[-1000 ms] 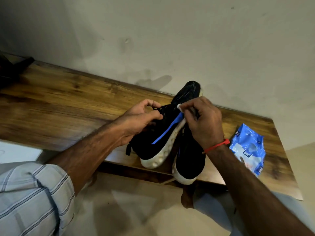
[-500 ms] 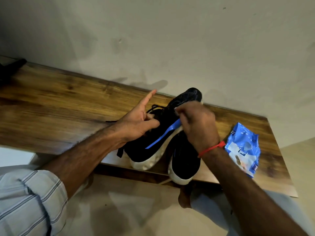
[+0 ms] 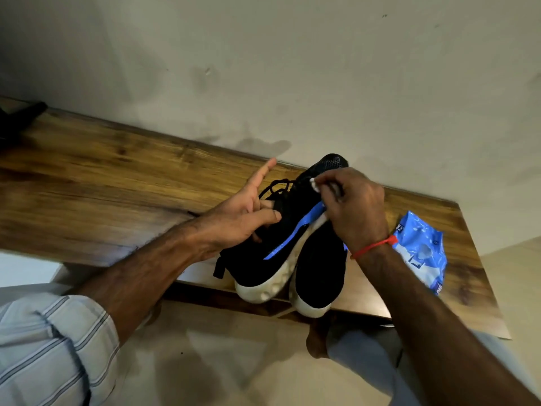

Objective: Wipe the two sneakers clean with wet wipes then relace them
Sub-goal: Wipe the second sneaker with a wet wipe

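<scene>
Two black sneakers stood on the table, toes hidden by the right hand pinching a wet wipe, left hand fingers spread as 0.5 s ago, thumb on the laces, wipes pack far right.

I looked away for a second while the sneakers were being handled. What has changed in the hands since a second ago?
The left hand has opened: its fingers, curled at the laces a second ago, now stretch out, thumb resting on the left sneaker. The right hand keeps its grip on the white wipe. Both sneakers and the blue wipes pack stayed put.
</scene>
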The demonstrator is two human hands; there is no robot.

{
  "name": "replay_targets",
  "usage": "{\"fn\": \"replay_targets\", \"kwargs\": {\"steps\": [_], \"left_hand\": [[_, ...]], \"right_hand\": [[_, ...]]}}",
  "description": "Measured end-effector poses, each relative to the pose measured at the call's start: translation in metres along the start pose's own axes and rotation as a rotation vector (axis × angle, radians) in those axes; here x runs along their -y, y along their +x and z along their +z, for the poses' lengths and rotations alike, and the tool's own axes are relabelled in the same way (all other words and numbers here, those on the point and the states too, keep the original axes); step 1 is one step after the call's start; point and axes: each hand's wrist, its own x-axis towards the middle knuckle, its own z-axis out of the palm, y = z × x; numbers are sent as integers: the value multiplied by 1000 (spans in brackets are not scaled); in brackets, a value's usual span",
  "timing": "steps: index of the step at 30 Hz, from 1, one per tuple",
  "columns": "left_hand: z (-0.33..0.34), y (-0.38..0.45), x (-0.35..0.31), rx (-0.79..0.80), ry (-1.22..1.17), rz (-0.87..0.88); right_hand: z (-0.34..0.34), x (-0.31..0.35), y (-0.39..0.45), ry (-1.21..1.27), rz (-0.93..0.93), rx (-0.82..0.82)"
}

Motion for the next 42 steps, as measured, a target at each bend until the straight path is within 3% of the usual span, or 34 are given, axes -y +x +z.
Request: {"fn": "replay_targets", "kwargs": {"steps": [6,10,13,16,21,25,27,30,35,39,42], "left_hand": [[-5,2,5,-99,27,-30],[-7,-1,2,-118,8,-26],[-1,-1,-2,-52,-6,-6],[4,-2,-3,-34,45,-32],[0,-2,-7,-112,29,-76],[-11,1,-11,-291,126,-88],[-18,3,-11,-390,245,-73],[-25,5,-9,-433,454,-8],[-29,-3,-6,-321,737,90],[-45,1,0,-328,798,72],[-57,1,3,-329,831,16]], "right_hand": [[8,48,-38,248,-131,82],[8,27,-25,144,-235,81],[1,-13,0,1,-51,-18],[-9,-39,11,38,211,-25],[-16,-45,11,530,528,-73],[-16,-29,11,1116,759,40],[-16,-26,11,1247,792,126],[-16,-26,9,1221,742,186],[-14,-25,7,980,671,144],[-14,-23,7,934,673,111],[-16,-19,7,1074,750,177]]}}
